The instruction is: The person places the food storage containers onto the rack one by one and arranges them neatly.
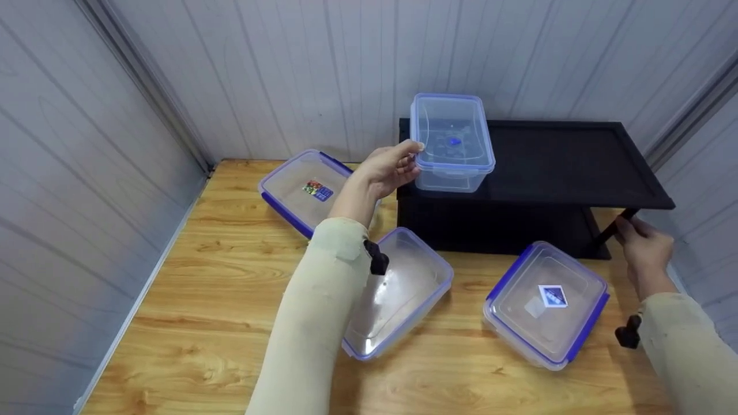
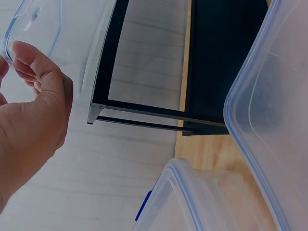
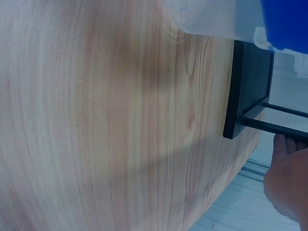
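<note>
A flat container is partly hidden by the left sleeve, a leg of the black shelf is gripped by the right hand, and the small clear box, over the shelf's left end, contact unclear, is pinched by the left hand.

The small box in the upper middle looked like smooth, clear plastic. The flat box in the lower middle was shiny plastic. The shelf at right looked dull. The table looked like wood.
</note>
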